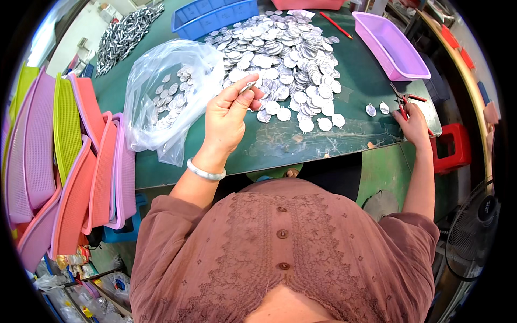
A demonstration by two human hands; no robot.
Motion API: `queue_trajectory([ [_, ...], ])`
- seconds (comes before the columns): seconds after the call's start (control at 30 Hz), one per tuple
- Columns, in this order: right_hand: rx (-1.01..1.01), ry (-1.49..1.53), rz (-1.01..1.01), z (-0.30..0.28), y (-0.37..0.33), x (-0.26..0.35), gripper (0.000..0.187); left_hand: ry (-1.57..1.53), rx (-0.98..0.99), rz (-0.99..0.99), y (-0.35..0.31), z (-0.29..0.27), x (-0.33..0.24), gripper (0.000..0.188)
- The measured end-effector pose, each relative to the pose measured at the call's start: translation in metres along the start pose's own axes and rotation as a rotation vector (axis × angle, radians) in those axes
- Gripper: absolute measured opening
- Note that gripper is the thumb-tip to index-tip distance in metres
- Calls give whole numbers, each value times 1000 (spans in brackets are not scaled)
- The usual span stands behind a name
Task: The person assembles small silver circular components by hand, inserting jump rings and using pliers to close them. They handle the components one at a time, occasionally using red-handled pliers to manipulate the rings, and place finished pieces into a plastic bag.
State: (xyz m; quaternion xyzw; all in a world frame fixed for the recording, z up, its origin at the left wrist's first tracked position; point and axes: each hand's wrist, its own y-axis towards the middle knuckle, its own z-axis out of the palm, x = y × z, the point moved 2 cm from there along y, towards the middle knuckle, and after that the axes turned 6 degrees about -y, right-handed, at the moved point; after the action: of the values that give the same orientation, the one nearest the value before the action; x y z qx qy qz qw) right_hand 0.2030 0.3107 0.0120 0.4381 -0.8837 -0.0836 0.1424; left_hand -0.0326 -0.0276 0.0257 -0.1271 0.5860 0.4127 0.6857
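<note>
My left hand is raised above the table between a clear plastic bag and a pile of metal discs, pinching a silvery medallion edge-on between thumb and fingers. Round silver medallions with small loops are heaped across the table's middle. More of them lie inside the clear plastic bag. At the right table corner, my right hand is closed around red-handled pliers, their jaws pointing away from me. Two single medallions lie just left of the pliers.
A purple tray and a red pencil lie at the far right. The blue bin stands behind the pile, beside heaped metal parts. Stacked colored baskets crowd the left. A red stool and a fan stand right.
</note>
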Motion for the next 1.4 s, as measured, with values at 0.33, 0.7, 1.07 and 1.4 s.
queue_trajectory([
  [0.33,-131,88,-45,-13,-16,42,27,-70,-63,-32,-2,15,1,37],
  [0.7,142,642,-238,7,-51,194,34,-230,-129,-253,-6,38,-2,13],
  [1.07,-44,474,-382,4,-56,215,40,-188,-135,-340,-16,31,0,9],
  [1.4,-92,339,-417,4,-54,215,33,-165,-81,-331,-18,33,1,9],
])
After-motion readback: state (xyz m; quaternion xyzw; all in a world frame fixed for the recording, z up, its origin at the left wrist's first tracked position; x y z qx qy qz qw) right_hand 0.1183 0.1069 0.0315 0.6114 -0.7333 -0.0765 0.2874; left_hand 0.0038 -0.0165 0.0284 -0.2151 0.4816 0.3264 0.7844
